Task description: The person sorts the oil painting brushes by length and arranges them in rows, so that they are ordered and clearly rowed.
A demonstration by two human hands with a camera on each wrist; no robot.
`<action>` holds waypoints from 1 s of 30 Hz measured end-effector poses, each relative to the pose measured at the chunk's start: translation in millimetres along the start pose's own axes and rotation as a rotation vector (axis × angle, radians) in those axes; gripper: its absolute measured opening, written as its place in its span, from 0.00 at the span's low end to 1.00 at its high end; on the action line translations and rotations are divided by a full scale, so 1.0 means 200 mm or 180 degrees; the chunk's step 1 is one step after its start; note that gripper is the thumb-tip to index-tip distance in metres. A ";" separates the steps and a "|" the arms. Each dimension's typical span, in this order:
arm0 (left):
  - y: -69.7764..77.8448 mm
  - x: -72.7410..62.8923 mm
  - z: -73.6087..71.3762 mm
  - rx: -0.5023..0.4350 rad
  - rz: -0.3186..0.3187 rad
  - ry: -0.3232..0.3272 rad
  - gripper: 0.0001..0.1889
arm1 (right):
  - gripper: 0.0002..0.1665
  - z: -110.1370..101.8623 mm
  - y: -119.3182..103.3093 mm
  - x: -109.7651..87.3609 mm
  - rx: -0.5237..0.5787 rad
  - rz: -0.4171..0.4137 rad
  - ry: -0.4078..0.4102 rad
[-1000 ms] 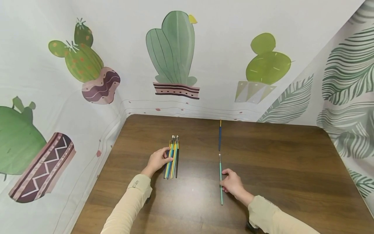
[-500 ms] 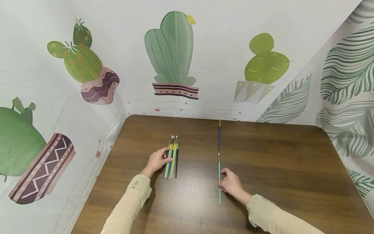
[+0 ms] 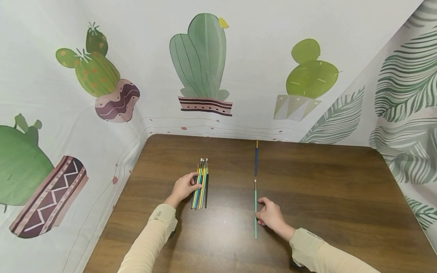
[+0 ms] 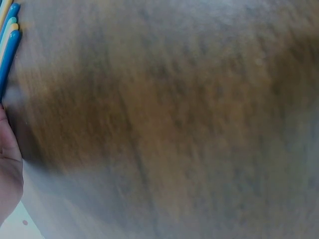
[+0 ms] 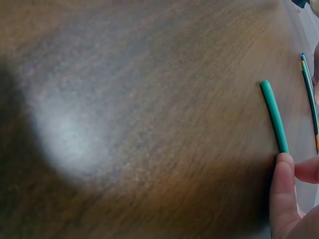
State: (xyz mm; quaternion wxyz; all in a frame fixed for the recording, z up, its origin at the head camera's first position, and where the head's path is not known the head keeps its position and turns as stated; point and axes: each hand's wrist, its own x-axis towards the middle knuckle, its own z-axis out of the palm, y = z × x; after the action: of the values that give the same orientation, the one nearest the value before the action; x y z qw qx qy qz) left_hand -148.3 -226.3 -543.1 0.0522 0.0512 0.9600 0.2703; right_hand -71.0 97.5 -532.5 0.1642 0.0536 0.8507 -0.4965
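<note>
On the left of the table, my left hand (image 3: pixel 184 187) grips a bunch of slim paintbrushes (image 3: pixel 206 189) with blue, yellow, green and black handles, thumb and forefinger over them. Their pale bristle ends point to the far side. My right hand (image 3: pixel 271 214) pinches a green paintbrush (image 3: pixel 255 201) between thumb and fingers. This brush lies lengthwise, bristles away from me, just short of the lower end of a dark blue paintbrush (image 3: pixel 256 161). The right wrist view has the green handle's rounded end (image 5: pixel 271 109) beyond my fingertips. Only handle ends (image 4: pixel 9 55) of the bunch show in the left wrist view.
The brown wooden table (image 3: pixel 324 189) has rounded far corners. Behind it and on the left hangs a white cloth (image 3: pixel 256 68) printed with cacti, meeting the table's far edge. The blue brush's tip reaches almost to that edge.
My right hand has shifted the green paintbrush slightly to the left, so it lines up more closely with the blue one. The left hand and its bunch have stayed in place.
</note>
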 end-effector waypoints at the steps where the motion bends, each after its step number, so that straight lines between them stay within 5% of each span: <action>1: 0.00 0.00 0.00 0.0000 -0.0012 -0.0002 0.27 | 0.27 0.00 0.00 0.00 0.0012 -0.0005 0.0008; 15: 0.00 0.00 0.00 -0.0013 -0.0014 -0.0015 0.27 | 0.21 -0.02 -0.09 0.07 0.0114 -0.0202 0.0023; 21: 0.00 0.00 0.00 -0.0044 -0.0018 -0.0012 0.26 | 0.27 0.07 -0.22 0.13 0.0428 -0.0305 -0.0342; 30: -0.01 0.01 0.00 -0.0083 0.0010 0.0016 0.26 | 0.38 0.33 -0.38 0.23 0.0837 -0.0288 -0.1005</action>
State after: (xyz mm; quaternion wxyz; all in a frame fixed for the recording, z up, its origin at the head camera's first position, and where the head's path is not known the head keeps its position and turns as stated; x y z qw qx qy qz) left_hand -149.6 -228.2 -544.0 0.0500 0.0513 0.9564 0.2830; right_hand -118.2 -1.7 -514.4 0.2646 -0.0421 0.7438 -0.6124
